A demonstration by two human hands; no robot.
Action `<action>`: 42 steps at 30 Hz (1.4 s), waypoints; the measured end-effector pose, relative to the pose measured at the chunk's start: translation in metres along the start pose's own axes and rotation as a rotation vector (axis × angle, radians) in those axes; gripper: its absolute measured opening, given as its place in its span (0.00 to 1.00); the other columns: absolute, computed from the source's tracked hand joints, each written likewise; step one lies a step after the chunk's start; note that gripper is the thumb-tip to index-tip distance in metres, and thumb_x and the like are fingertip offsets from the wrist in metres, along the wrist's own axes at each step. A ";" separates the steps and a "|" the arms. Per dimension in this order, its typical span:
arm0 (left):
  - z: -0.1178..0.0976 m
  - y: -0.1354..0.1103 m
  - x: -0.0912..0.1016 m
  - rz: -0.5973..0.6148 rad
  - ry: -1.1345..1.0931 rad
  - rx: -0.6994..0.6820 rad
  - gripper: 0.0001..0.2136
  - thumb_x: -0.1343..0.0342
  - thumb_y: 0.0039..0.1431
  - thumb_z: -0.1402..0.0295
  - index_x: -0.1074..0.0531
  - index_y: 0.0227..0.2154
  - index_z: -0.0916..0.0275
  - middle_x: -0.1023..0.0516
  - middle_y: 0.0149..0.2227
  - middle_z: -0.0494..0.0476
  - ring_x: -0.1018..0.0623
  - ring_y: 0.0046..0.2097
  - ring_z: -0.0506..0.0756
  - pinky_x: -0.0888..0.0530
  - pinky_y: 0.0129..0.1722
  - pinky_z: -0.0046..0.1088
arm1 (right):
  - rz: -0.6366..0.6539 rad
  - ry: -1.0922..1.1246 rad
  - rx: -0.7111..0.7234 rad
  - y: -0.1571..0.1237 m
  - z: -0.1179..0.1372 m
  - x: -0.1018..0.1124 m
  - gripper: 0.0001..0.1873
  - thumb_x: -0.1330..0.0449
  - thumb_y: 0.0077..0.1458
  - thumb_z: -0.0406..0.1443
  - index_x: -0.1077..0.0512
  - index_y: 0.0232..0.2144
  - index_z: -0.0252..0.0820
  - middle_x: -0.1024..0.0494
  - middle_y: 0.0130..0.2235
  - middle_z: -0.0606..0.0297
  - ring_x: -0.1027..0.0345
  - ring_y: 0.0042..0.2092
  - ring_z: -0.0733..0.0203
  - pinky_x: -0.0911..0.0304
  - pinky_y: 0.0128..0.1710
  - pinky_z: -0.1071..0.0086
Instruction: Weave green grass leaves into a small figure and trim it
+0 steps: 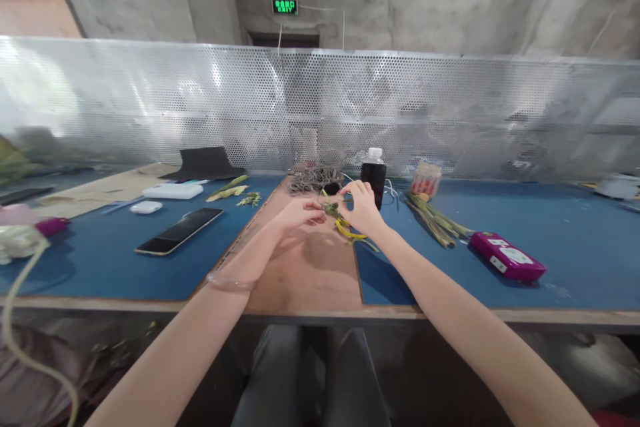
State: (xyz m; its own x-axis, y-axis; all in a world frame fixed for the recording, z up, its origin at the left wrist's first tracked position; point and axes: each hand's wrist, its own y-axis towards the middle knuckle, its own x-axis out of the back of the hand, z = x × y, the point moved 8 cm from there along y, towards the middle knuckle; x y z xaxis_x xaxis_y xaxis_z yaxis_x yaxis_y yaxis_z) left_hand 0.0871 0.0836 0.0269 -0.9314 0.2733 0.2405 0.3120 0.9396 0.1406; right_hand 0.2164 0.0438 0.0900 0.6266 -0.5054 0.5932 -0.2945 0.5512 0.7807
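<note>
Your left hand (305,212) and right hand (361,207) face each other above a pinkish-brown board (307,273). The left fingertips are drawn nearly together at the near end of a small, leafy green plant piece (331,209), which they appear to pinch. The right thumb and index finger curve into a loop with a small gap; whether their tips grip the piece, you cannot tell from this view. The plant piece lies between the two sets of fingertips. Just below the right fingers is a curved, bright yellow strip (349,231); beyond both hands, a tangled heap of grey strands (315,180). A dark bottle with a white cap (379,177) stands just behind the right hand. Farther right of those fingers lie a bundle of long green-brown stalks (434,219) and a glossy magenta box (507,257). Well left of the left fingers rests a black, flat phone (180,231).
</note>
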 end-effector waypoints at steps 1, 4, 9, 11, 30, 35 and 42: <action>0.000 0.000 0.000 0.009 0.014 0.000 0.14 0.40 0.40 0.62 0.29 0.29 0.66 0.23 0.30 0.60 0.25 0.32 0.53 0.30 0.35 0.30 | 0.006 -0.071 0.054 -0.001 0.007 0.002 0.08 0.48 0.46 0.33 0.33 0.32 0.37 0.33 0.37 0.58 0.46 0.43 0.57 0.51 0.45 0.62; -0.001 0.000 -0.003 0.043 0.054 -0.020 0.15 0.42 0.41 0.60 0.28 0.31 0.66 0.23 0.32 0.60 0.25 0.34 0.53 0.30 0.35 0.30 | 0.090 -0.183 0.177 -0.004 0.021 -0.002 0.08 0.46 0.47 0.36 0.32 0.32 0.40 0.36 0.41 0.59 0.49 0.45 0.55 0.52 0.45 0.62; 0.000 0.002 -0.006 0.074 0.027 -0.056 0.17 0.42 0.42 0.58 0.29 0.33 0.67 0.24 0.32 0.60 0.25 0.32 0.53 0.30 0.35 0.32 | 0.162 -0.248 0.249 -0.009 0.028 -0.017 0.07 0.45 0.47 0.36 0.30 0.29 0.40 0.39 0.46 0.59 0.52 0.48 0.54 0.56 0.48 0.61; 0.002 0.004 -0.004 0.060 0.000 -0.065 0.17 0.42 0.42 0.58 0.31 0.32 0.67 0.24 0.31 0.59 0.25 0.31 0.52 0.30 0.35 0.32 | 0.162 -0.245 0.238 -0.009 0.027 -0.020 0.07 0.44 0.47 0.37 0.30 0.28 0.40 0.39 0.46 0.59 0.53 0.48 0.54 0.56 0.48 0.61; -0.012 0.004 0.000 -0.084 0.379 -0.255 0.06 0.45 0.43 0.68 0.29 0.24 0.65 0.25 0.26 0.55 0.27 0.30 0.52 0.31 0.32 0.26 | 0.218 -0.304 0.225 -0.010 0.025 -0.032 0.05 0.45 0.45 0.32 0.30 0.27 0.40 0.36 0.44 0.59 0.51 0.47 0.54 0.56 0.47 0.60; -0.008 0.004 0.003 -0.065 0.254 -0.183 0.09 0.43 0.42 0.65 0.29 0.24 0.66 0.26 0.24 0.54 0.28 0.27 0.51 0.31 0.30 0.27 | 0.237 -0.356 0.239 -0.014 0.021 -0.028 0.08 0.48 0.50 0.35 0.31 0.32 0.42 0.35 0.43 0.58 0.50 0.46 0.54 0.57 0.47 0.59; -0.003 0.003 0.008 -0.079 -0.168 -0.040 0.13 0.40 0.39 0.63 0.29 0.25 0.68 0.25 0.29 0.57 0.28 0.29 0.49 0.31 0.36 0.29 | 0.213 -0.427 0.208 -0.011 0.027 -0.032 0.17 0.48 0.50 0.43 0.33 0.36 0.35 0.33 0.40 0.53 0.46 0.43 0.52 0.53 0.41 0.62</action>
State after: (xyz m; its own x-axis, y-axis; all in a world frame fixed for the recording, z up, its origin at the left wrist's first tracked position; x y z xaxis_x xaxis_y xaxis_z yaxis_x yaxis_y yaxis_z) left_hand 0.0813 0.0881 0.0316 -0.9704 0.2328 0.0635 0.2408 0.9515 0.1913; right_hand 0.1798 0.0360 0.0678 0.2001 -0.6460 0.7367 -0.5476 0.5497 0.6308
